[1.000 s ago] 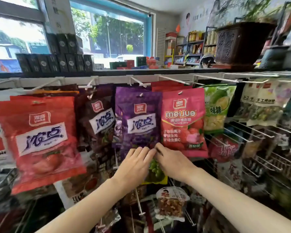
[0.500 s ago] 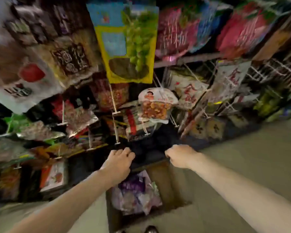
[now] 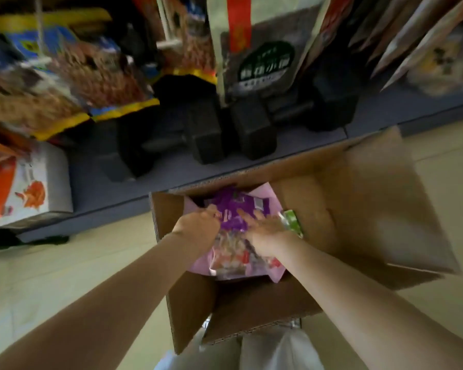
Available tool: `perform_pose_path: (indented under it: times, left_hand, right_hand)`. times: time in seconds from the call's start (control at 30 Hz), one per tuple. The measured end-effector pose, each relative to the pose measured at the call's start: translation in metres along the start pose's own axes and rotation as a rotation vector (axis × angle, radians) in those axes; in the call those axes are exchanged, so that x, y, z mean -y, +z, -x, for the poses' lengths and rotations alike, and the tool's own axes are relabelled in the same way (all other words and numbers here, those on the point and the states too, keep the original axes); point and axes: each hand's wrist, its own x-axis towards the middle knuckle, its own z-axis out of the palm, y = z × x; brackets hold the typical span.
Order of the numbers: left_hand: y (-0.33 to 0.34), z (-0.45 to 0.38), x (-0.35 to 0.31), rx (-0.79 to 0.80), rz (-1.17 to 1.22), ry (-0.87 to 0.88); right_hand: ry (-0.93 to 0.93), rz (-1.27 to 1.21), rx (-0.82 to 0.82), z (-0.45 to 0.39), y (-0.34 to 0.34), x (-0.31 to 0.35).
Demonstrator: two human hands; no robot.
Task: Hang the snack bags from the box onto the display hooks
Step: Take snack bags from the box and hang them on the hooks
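An open cardboard box stands on the floor below me, holding several snack bags in a pink liner. A purple snack bag lies on top. My left hand is inside the box with fingers curled at the purple bag's left edge. My right hand lies flat with fingers spread on the bag's right side. A green bag shows beside my right wrist. The frame is blurred, so the exact grip is unclear.
Hanging snack bags fill the lower display above the box. Dark blocks sit on the grey base shelf. A white and orange carton stands at the left. Pale tiled floor surrounds the box.
My view dropped from the upper hooks down to the floor box. Both hands left the hanging bags and went down into the box onto the purple bag.
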Motion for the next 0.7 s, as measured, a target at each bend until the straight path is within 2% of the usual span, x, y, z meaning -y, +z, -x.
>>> perform_pose_path:
  times: [0.1,0.27,0.33,0.4,0.53,0.6,0.7]
  left_hand:
    - [0.025,-0.024,0.005,0.021,-0.007,0.008]
    - [0.019,-0.017,0.015,-0.010,0.024,-0.012]
    - [-0.001,0.002,0.016,-0.029,0.110,0.019]
    - [-0.035,0.029,0.013,-0.078,0.333,0.020]
    - [-0.126,0.099,0.004,-0.184,0.573,0.063]
    - [-0.186,0.147,0.005,-0.071,0.754,0.084]
    - [-0.281,0.240,0.013,0.265,1.084,0.153]
  right_hand:
    - [-0.079,-0.086,0.040,-0.043,0.026,0.021]
    - [0.008,-0.320,0.056,-0.039,0.016,0.030]
    - [0.019,-0.382,0.061,-0.010,-0.016,0.021]
    - [0.064,-0.515,0.009,0.028,-0.058,0.008]
    - [0.094,-0.961,-0.047,0.127,-0.167,0.002]
    - [0.066,-1.007,0.017,0.188,-0.235,0.004]
    - [-0.029,-0.866,0.068,0.291,-0.342,0.020]
